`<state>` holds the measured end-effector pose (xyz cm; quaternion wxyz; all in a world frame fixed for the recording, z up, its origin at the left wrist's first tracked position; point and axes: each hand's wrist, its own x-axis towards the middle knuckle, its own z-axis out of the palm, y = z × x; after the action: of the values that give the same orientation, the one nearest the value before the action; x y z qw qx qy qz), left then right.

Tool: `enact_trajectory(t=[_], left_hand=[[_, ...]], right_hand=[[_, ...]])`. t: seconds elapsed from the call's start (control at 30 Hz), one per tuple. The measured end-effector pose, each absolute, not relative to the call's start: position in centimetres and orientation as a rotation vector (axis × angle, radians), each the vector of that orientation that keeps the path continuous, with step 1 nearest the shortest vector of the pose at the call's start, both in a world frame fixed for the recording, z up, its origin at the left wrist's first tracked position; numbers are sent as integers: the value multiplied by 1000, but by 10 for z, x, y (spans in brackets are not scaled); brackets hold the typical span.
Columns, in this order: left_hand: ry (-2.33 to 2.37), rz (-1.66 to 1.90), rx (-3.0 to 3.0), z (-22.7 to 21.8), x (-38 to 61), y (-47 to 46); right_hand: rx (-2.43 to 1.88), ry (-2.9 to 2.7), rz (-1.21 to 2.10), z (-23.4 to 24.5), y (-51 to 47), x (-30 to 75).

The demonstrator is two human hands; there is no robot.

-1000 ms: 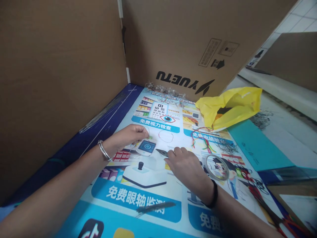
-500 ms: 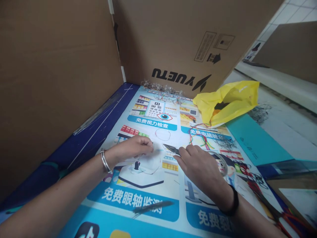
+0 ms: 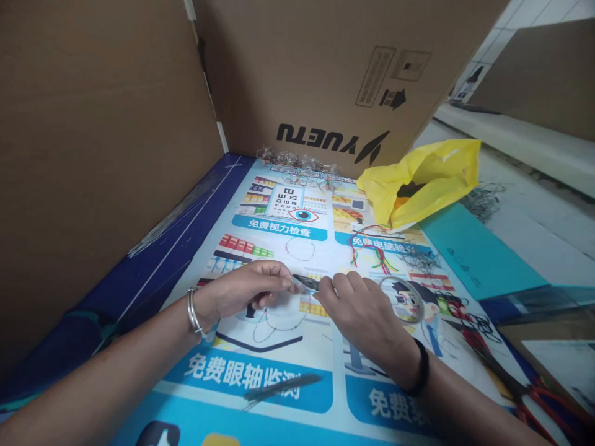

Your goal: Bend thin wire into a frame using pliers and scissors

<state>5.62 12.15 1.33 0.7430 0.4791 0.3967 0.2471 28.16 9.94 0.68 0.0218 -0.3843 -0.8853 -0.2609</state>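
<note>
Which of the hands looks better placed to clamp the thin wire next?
Likely the right hand: it holds the pliers, their tips close to the left hand, which seems to pinch the thin wire.

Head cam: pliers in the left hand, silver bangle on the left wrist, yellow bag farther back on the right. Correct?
One error: the head view shows the pliers in the right hand, not the left. Silver bangle and yellow bag are as you said.

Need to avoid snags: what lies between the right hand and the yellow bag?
The head view shows coloured threads between right hand and yellow bag.
</note>
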Motion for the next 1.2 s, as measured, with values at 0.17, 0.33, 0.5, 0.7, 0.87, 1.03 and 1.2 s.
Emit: enact_trajectory(t=[0.17, 0.33, 0.5, 0.7, 0.87, 1.03, 1.2], left_hand=[[859, 569, 1062, 10, 56, 122], [804, 536, 1096, 8, 47, 126], [797, 482, 1133, 14, 44, 125], [781, 458, 1175, 17, 45, 124], [760, 462, 1160, 16, 44, 124], [772, 465, 1153, 17, 44, 123], [844, 471, 1172, 15, 45, 124]], right_hand=[[-1247, -2716, -582, 5, 101, 281], [-1357, -2575, 284, 6, 110, 284], [-1265, -2447, 866, 10, 117, 286], [-1265, -2474, 935, 12, 116, 284], [-1293, -2516, 915, 13, 115, 283], [-1315, -2546, 832, 10, 114, 286], [-1357, -2585, 521, 5, 111, 291]])
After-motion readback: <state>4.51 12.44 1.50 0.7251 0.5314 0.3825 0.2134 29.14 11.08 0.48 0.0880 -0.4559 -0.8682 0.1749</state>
